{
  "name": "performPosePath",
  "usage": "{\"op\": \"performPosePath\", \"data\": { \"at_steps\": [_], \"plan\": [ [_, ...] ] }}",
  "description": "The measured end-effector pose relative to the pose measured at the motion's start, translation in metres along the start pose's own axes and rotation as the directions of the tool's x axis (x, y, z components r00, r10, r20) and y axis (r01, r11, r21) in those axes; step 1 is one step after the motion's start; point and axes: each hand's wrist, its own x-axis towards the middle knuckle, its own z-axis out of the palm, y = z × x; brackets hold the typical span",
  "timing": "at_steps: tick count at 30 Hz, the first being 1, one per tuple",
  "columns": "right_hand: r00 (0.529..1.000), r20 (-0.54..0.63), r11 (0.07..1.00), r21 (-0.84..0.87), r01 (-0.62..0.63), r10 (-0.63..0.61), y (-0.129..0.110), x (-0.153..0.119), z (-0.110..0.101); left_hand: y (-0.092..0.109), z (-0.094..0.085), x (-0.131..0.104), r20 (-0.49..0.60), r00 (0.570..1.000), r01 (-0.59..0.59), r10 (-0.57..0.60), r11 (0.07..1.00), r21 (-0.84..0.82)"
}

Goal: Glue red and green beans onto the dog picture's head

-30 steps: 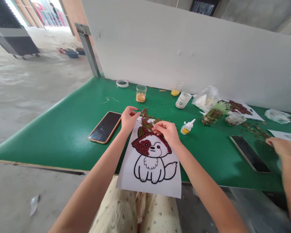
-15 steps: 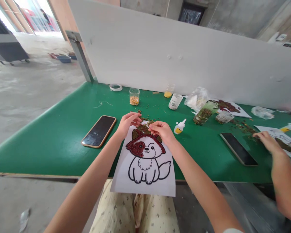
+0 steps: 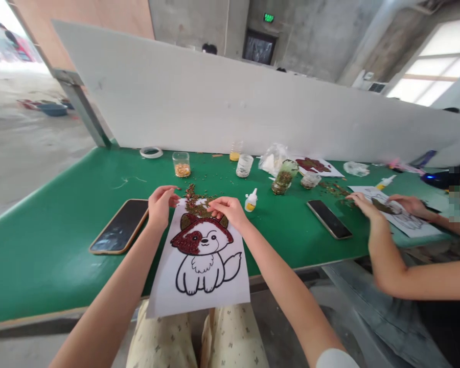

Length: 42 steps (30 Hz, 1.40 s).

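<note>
A white paper [image 3: 163, 286] with a printed cartoon puppy lies before me, its lower edge hanging over the table edge above my lap. Dark red beans [image 3: 184, 241] cover the face patch and the band over the head; green-brown seeds fill the ears. A loose pile of green seeds [image 3: 198, 208], with some red ones, lies at the paper's top edge. Beside that pile on the left is my left hand [image 3: 161, 205], fingers loosely bent and apart, nothing visible in them. My right hand [image 3: 227, 210] is pinched over the pile's right side; anything between its fingertips is too small to make out.
A phone [image 3: 120, 225] lies left of the paper, and a glue bottle [image 3: 250, 201] stands right. Behind are a cup of corn kernels [image 3: 181, 165], a tape roll [image 3: 151, 153] and a tipped jar of seeds [image 3: 284, 178]. At right, another person's hands work on a paper [image 3: 410, 225] beyond another phone [image 3: 329, 219].
The view has turned to the right, so the table's things sit further left. My left hand has drawn slightly left off the seed pile. My right hand remains pinched over it.
</note>
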Motion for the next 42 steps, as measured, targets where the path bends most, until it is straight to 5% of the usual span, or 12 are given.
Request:
{"op": "performPosePath", "data": {
  "at_steps": [7, 14, 20, 25, 33, 42],
  "plan": [
    [0.99, -0.107, 0.99, 0.096, 0.1, -0.089, -0.006, -0.024, -0.02, 0.0, -0.005, -0.001, -0.078, 0.997, -0.018, 0.021, 0.999, 0.038],
    [0.999, -0.041, 0.992, 0.123, 0.04, -0.035, -0.01, -0.04, -0.042, -0.01, -0.011, -0.007, -0.11, 0.988, -0.09, 0.105, 0.987, 0.135],
    [0.999, -0.03, 0.993, 0.12, -0.007, 0.011, -0.01, -0.053, -0.047, -0.02, -0.016, -0.001, -0.281, 0.95, -0.099, 0.137, 0.984, 0.146],
    [0.996, -0.08, 0.982, 0.185, -0.028, 0.043, -0.007, -0.063, -0.05, -0.024, -0.021, -0.007, -0.227, 0.945, -0.186, 0.237, 0.957, 0.224],
    [0.99, -0.116, 0.968, 0.247, -0.053, 0.083, -0.001, -0.062, -0.054, -0.019, -0.027, -0.031, -0.269, 0.944, -0.14, 0.192, 0.97, 0.2],
    [0.985, -0.157, 0.96, 0.278, -0.028, 0.074, -0.002, -0.066, -0.051, -0.01, -0.032, -0.045, -0.146, 0.982, -0.13, 0.119, 0.989, -0.066]
  ]
}}
